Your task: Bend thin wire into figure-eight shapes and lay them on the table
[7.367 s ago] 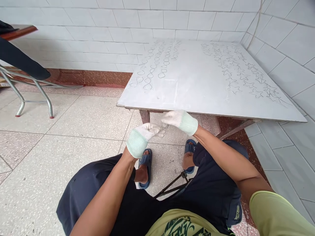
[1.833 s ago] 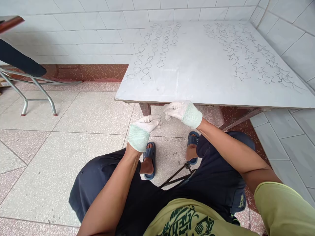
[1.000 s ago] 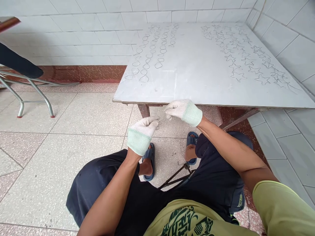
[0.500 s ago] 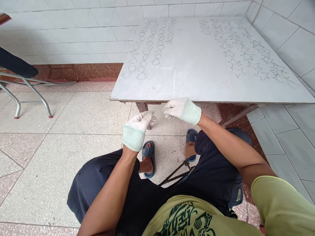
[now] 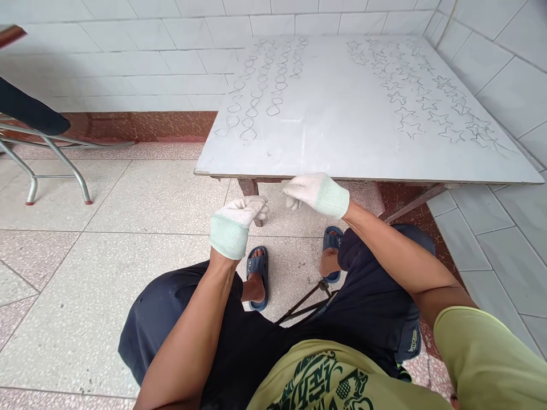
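My left hand (image 5: 243,210), in a white knit glove with a mint cuff, is closed in a pinch before the table's front edge. A faint bit of thin wire (image 5: 268,215) shows at its fingertips. To its right, my right hand (image 5: 305,192), gloved the same way, has its fingers pressed together and pointing left. What it pinches is too fine to make out. A small gap separates the two hands. On the white tabletop (image 5: 342,142) lie rows of thin wire figure-eight shapes (image 5: 249,130) at left and several wire stars (image 5: 411,128) at right.
Tiled walls (image 5: 171,34) stand behind and to the right of the table. A metal-legged stool (image 5: 60,165) is at the far left, with a dark-clothed leg over it. Below my hands are my slippered feet (image 5: 257,279) and a dark metal stand (image 5: 307,302).
My left hand has shifted slightly left and my right hand slightly down, so the gap between them is a little wider. The view has tilted slightly; the wire shapes lie as before.
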Motion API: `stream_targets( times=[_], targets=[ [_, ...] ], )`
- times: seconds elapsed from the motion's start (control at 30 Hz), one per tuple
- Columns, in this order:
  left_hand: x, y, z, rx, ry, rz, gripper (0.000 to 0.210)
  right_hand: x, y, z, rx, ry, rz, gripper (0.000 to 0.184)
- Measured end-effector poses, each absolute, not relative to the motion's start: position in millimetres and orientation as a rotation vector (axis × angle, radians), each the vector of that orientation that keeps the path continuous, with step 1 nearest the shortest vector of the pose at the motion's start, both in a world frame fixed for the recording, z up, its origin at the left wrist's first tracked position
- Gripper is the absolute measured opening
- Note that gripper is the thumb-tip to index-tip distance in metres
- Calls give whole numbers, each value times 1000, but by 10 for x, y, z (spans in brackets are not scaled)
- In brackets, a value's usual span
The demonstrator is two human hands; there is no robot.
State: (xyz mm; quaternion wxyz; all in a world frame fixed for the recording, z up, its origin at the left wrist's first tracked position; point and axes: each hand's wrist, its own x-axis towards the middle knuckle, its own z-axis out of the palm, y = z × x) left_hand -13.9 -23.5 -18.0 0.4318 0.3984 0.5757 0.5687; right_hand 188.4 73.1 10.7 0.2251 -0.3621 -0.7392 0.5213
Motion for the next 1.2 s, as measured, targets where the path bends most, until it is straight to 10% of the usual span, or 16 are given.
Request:
stream_targets(
  times=[0.8, 1.2],
  targets=[
    [-498, -263, -27, 1021, 1506, 1672, 55, 1909, 641, 214, -1069, -1682, 1737, 22],
    [-539, -98, 101, 1276, 1875, 1203, 49, 3035, 1711, 717, -1516, -1516, 1423, 28]
  ],
)
